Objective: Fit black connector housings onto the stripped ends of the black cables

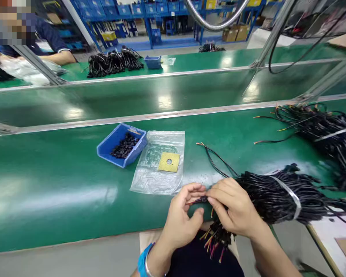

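Note:
Above my lap, both hands work at one thin black cable whose end shows a reddish wire. My left hand (183, 217) is loosely curled around that wire end, its thumb apart from the fingers. With thumb and fingertips, my right hand (235, 206) pinches the cable at a small black part (202, 199). Beneath my right hand hang several cable ends (215, 244) with red and yellow wire tips. A tied bundle of black cables (279, 196) lies just right of that hand. One loose cable (219, 157) stretches out beyond my fingers.
On the green table (60, 207) stands a blue bin (105, 152) holding small black parts (125, 146). Beside it, a yellow square pad (169, 162) lies on a clear plastic bag (150, 181). More black cables (331, 134) are piled at right. Another person's arm (59, 57) rests across the metal rail.

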A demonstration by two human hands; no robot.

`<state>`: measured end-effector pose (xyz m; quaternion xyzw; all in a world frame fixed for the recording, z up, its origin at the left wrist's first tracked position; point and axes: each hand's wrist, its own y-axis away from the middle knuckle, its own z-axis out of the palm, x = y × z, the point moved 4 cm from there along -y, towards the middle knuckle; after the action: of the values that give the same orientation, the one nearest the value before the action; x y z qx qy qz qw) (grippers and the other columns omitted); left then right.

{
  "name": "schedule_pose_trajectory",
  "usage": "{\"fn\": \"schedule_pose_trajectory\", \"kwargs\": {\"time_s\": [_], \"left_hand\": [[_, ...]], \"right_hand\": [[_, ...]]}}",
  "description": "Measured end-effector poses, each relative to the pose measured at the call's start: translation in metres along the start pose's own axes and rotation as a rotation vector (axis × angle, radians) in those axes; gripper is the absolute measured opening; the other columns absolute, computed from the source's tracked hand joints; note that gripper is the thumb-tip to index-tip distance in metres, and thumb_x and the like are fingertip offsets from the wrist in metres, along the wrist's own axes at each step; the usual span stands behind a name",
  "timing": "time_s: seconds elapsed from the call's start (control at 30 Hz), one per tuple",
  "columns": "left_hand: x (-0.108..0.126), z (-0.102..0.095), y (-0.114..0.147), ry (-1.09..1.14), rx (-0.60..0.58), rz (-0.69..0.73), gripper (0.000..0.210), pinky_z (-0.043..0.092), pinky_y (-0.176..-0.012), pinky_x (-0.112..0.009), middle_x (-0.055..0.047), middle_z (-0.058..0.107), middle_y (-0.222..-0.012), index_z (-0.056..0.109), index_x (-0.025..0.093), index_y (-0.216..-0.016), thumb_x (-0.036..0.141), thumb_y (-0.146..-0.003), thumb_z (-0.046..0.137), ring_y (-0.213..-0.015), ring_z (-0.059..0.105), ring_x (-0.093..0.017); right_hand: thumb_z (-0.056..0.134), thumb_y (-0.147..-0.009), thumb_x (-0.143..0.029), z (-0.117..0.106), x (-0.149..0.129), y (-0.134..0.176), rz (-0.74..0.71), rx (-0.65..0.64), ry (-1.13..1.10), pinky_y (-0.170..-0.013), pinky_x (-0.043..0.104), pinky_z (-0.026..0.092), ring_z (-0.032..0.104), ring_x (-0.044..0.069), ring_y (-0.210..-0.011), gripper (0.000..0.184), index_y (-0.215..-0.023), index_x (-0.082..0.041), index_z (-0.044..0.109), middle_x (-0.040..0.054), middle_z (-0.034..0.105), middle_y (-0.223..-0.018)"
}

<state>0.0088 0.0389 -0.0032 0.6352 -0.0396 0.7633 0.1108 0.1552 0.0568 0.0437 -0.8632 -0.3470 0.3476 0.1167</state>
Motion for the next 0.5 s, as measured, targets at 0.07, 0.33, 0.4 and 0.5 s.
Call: {"fn": "schedule_pose_trajectory", "kwargs": {"time_s": [0.07, 0.33, 0.4, 0.5], "left_hand": [[0.003, -0.001, 0.000, 0.031, -0.021, -0.002, 0.053, 0.048, -0.102, -0.039, -0.009, 0.066, -0.121, 0.052, 0.020, -0.120, 0.000, -0.072, 0.053, -0.115, 0.062, -0.022], [0.000, -0.007, 0.001, 0.204, -0.006, -0.069, 0.053, 0.040, -0.107, -0.045, -0.010, 0.063, -0.132, 0.047, 0.023, -0.126, 0.008, -0.076, 0.054, -0.125, 0.058, -0.027], [-0.001, -0.008, -0.001, 0.262, -0.007, -0.057, 0.053, 0.038, -0.109, -0.047, -0.011, 0.061, -0.135, 0.045, 0.022, -0.128, 0.012, -0.078, 0.056, -0.127, 0.056, -0.029], [-0.001, -0.008, -0.004, 0.369, -0.053, -0.065, 0.052, 0.036, -0.111, -0.049, -0.014, 0.060, -0.137, 0.046, 0.021, -0.128, 0.019, -0.078, 0.060, -0.130, 0.053, -0.031]], "right_hand": [[0.050, -0.089, -0.007, -0.008, 0.000, 0.000, 0.007, 0.080, 0.042, -0.078, 0.038, 0.050, 0.058, 0.021, -0.089, 0.020, -0.101, -0.014, 0.063, 0.0095, 0.065, -0.095], [0.046, -0.088, -0.001, -0.024, -0.002, 0.007, 0.109, 0.243, 0.063, -0.093, 0.039, 0.049, 0.058, 0.022, -0.110, 0.034, -0.117, -0.014, 0.061, 0.0146, 0.059, -0.119], [0.046, -0.089, -0.003, -0.026, -0.004, 0.009, 0.124, 0.271, 0.014, -0.096, 0.040, 0.048, 0.057, 0.022, -0.113, 0.035, -0.120, -0.015, 0.060, 0.0138, 0.059, -0.122], [0.045, -0.091, -0.007, -0.030, -0.008, 0.014, 0.140, 0.335, -0.083, -0.096, 0.041, 0.048, 0.058, 0.023, -0.113, 0.035, -0.120, -0.017, 0.061, 0.0116, 0.060, -0.122]]}}
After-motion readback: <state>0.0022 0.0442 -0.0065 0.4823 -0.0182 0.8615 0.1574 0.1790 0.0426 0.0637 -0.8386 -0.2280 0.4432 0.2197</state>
